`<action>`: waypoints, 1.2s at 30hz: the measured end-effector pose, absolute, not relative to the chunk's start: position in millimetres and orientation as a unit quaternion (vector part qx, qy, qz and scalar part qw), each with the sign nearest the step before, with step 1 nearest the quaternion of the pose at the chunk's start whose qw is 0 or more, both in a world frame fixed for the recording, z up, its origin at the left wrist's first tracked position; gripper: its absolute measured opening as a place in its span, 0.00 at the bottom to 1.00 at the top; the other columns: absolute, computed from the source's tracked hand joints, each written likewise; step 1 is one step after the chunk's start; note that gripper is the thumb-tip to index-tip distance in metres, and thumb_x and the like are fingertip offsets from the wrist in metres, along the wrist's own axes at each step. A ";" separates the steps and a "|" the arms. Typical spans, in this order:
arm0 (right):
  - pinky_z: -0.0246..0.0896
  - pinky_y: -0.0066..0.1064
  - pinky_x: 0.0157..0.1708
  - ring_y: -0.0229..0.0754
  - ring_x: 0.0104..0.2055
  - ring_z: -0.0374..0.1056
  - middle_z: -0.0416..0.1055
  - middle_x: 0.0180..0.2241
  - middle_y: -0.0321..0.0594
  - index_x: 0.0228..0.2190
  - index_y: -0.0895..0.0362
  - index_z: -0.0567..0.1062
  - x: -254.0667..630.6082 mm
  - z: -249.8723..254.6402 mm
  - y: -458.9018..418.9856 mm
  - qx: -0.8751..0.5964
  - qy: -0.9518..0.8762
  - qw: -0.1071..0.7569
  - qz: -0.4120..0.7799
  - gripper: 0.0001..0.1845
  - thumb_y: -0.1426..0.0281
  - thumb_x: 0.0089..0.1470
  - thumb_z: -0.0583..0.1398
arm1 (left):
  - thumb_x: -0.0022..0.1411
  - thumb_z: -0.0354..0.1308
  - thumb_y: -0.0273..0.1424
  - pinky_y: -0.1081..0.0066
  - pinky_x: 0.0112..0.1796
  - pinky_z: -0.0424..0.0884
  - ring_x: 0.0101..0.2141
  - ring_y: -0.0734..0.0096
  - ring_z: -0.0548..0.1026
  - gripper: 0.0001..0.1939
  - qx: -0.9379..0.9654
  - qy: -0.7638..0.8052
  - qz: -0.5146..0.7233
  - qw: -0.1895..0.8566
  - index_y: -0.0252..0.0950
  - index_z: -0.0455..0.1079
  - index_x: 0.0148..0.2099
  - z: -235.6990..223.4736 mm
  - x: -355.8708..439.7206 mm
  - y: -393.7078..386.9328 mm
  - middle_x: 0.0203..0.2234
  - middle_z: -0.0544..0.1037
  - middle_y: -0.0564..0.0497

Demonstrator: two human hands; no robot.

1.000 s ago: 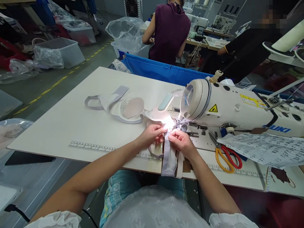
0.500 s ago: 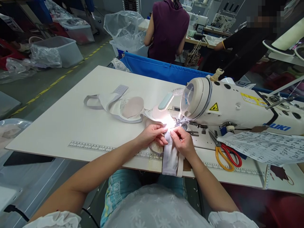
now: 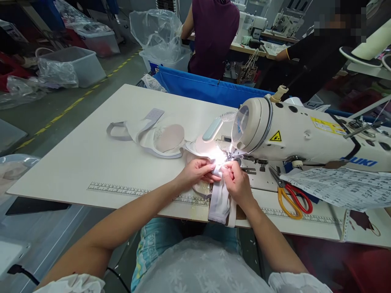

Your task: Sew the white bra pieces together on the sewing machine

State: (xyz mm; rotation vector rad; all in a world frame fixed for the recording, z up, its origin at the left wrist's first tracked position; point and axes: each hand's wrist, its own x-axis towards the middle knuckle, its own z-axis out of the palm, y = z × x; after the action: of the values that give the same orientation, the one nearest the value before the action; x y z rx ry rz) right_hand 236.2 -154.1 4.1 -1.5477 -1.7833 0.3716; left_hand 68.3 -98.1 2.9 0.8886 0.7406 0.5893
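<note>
A pale bra [image 3: 169, 138] lies across the white table, one cup face up and its hook band stretched to the left. Its other end runs under the lit needle area of a sewing machine [image 3: 269, 126]. My left hand [image 3: 200, 170] pinches the bra's fabric just in front of the needle. Close beside it, my right hand [image 3: 236, 179] also pinches the fabric, thumb against fingers. Below the hands the bra's wing [image 3: 219, 201] hangs toward the table's front edge. Glare from the lamp hides the stitching point.
Scissors [image 3: 290, 199] with orange and red handles lie right of my hand, beside a printed sheet [image 3: 332, 187]. A ruler strip [image 3: 119, 189] runs along the table front. Behind the table is a blue cloth bin [image 3: 195, 85]; two people are beyond it.
My right hand has shifted slightly, its fingers curling more over the fabric. The hanging wing has been bunched a little near my fingers. The camera view has moved slightly.
</note>
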 end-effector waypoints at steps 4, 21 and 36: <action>0.61 0.30 0.26 0.40 0.24 0.67 0.70 0.25 0.35 0.43 0.56 0.65 241.2 3.5 -159.7 -0.600 -0.703 0.361 0.125 0.10 0.69 0.61 0.49 | 0.52 0.66 0.41 0.73 0.33 0.74 0.34 0.63 0.81 0.19 0.416 0.342 0.287 0.792 0.31 0.65 0.30 3.0 67.9 -97.7 0.28 0.82 0.40; 0.61 0.27 0.31 0.39 0.32 0.72 0.77 0.33 0.39 0.38 0.56 0.72 247.9 2.7 -158.1 -0.513 -0.798 0.313 -0.049 0.09 0.75 0.59 0.53 | 0.56 0.63 0.43 0.70 0.33 0.76 0.32 0.63 0.81 0.18 0.499 0.349 0.311 0.730 0.30 0.70 0.33 2.2 64.3 -98.3 0.27 0.80 0.44; 0.59 0.28 0.31 0.39 0.32 0.69 0.75 0.28 0.38 0.39 0.56 0.76 247.9 1.2 -157.4 -0.518 -0.800 0.301 -0.028 0.12 0.74 0.58 0.54 | 0.54 0.65 0.41 0.68 0.35 0.77 0.30 0.64 0.81 0.17 0.480 0.334 0.317 0.746 0.29 0.72 0.32 -0.4 65.2 -97.9 0.25 0.79 0.46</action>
State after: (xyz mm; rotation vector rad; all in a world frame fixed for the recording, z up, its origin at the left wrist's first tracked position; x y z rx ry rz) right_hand 247.9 -157.4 1.2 -1.3747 -2.1220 -0.0752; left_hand 65.2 -97.9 -0.4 1.0507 0.7317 0.6940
